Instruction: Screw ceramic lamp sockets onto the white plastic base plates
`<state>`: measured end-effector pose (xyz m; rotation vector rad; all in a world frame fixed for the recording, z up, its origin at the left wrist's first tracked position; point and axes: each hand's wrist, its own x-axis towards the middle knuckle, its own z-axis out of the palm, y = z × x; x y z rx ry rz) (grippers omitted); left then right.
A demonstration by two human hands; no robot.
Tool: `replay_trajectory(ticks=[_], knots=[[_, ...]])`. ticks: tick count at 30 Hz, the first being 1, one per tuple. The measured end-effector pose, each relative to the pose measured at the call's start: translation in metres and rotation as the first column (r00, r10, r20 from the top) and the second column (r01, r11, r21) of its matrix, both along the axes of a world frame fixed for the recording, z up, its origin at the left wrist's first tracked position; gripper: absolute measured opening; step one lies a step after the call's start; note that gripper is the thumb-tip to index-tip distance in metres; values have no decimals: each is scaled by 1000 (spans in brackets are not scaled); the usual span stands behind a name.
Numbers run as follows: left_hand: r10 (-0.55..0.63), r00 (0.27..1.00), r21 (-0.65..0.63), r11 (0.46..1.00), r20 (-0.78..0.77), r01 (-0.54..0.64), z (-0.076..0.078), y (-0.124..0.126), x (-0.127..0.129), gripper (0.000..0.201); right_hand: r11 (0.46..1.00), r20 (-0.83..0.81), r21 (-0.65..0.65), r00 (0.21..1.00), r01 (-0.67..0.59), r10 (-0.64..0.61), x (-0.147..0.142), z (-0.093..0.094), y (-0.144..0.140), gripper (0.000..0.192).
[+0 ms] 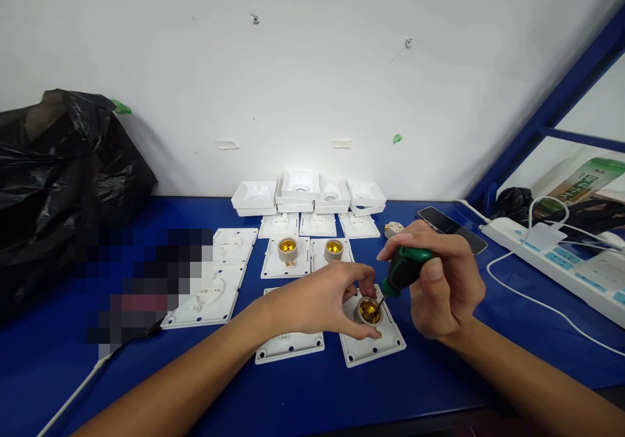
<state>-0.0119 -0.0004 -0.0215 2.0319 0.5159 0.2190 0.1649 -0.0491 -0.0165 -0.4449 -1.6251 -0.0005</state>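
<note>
- Blue worktable against a white wall; white plates and covers laid out in rows toward the back.
- Lamp socket: brass-lined cup, standing upright on a white base plate at the near centre of the table, mouth facing up.
- My left hand: reaches in from the left, fingers closed around the socket's rim, pinning it to the plate.
- My right hand: fist closed on the green-handled screwdriver, just to the right of the socket.
- Key relation: the screwdriver's long axis slants down and leftward from my right fist; its tip sits inside the brass cup. Socket lies below and left of that grip.
- Two more sockets stand on plates behind, apart from both hands.
- A second plate lies under my left wrist.
- Phone and power strip at right; black bag at left.
</note>
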Motion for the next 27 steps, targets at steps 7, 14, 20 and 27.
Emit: replay_trajectory(ticks=[7,14,20,27], knots=[[24,1000,-2,1000,-21,-24,0,-1,0,50,1000,10,-9,1000,14,-14,0,0,1,32],[32,999,2,999,-16,-32,-2,-1,0,50,998,-7,-15,998,-55,54,-2,0,0,32],[37,999,7,999,-18,-37,-2,-1,-1,51,999,9,-38,1000,-21,21,-1,0,-3,33],[38,999,18,999,-23,-37,-1,-1,-1,50,999,-5,-33,999,-38,38,-2,-1,-2,33]])
